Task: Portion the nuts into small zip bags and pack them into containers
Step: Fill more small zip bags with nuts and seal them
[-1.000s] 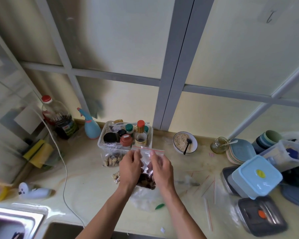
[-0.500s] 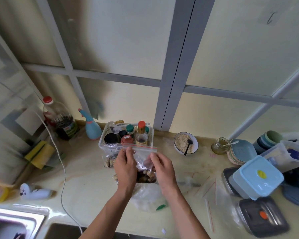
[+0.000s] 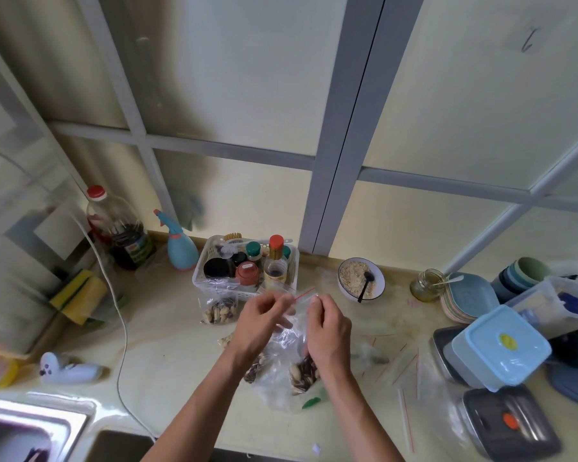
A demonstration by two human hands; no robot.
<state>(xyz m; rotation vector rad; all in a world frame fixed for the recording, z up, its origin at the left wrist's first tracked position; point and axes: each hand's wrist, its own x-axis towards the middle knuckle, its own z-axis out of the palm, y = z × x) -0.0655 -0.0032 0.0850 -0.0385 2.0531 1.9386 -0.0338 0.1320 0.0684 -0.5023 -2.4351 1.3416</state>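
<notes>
Both the left hand [image 3: 259,323] and right hand [image 3: 327,325] pinch the zip bag [image 3: 292,341] at its red strip between their fingertips, likely sealing it; next, press the strip shut along its length.

Single head-worn wide-angle view, looking forward and down, close over the countertop [image 3: 167,331], window wall behind.

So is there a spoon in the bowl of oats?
Yes, a dark spoon sits in the white bowl of oats, its handle leaning out over the near rim.
</notes>
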